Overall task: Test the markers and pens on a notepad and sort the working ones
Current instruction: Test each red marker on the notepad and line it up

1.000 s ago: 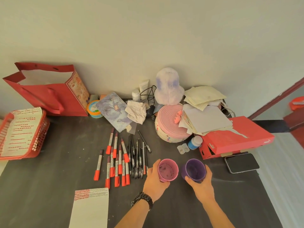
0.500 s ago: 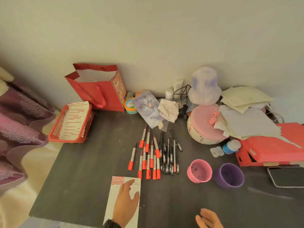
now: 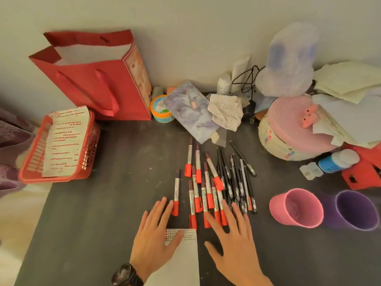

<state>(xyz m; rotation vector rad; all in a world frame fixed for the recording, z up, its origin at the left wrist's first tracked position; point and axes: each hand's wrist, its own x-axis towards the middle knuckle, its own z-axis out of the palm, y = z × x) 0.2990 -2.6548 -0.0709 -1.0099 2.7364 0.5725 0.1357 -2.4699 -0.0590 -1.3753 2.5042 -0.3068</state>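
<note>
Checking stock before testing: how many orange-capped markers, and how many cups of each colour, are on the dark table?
Orange-capped silver markers: 10
Pink plastic cup: 1
Purple plastic cup: 1
Total: 12

A home: cluttered desk [image 3: 107,203], red gift bag [image 3: 99,79], plush toy [image 3: 288,62]

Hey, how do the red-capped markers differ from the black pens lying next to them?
The markers have thicker pale barrels with orange-red caps; the pens are slim and mostly black. The markers lie left, the pens right, nearer the pink cup. Both groups lie flat on the dark table, roughly parallel, none held.
</note>
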